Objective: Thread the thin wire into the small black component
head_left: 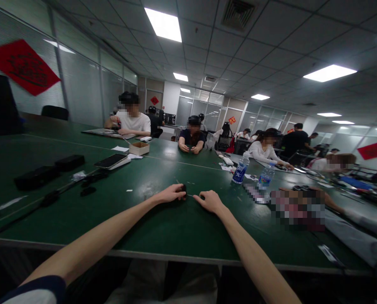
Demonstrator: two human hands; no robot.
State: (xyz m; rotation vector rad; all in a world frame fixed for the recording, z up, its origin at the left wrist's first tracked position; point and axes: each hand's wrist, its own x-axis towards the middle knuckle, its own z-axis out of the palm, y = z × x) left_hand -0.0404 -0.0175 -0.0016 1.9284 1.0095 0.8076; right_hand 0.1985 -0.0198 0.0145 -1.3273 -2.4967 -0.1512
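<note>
The left hand (172, 194) was clamped on a small black piece (184, 188); the right hand (211, 201) touched its thin pale wire (192, 195), grip unclear. Holding both low and steady seemed wise.

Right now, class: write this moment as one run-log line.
left hand: pinching small black part | right hand: at end of thin wire, grip unclear | surface: green table | nearby: water bottle

Tiny dark object (184, 188), half under left hand (171, 195), unidentifiable.
</note>
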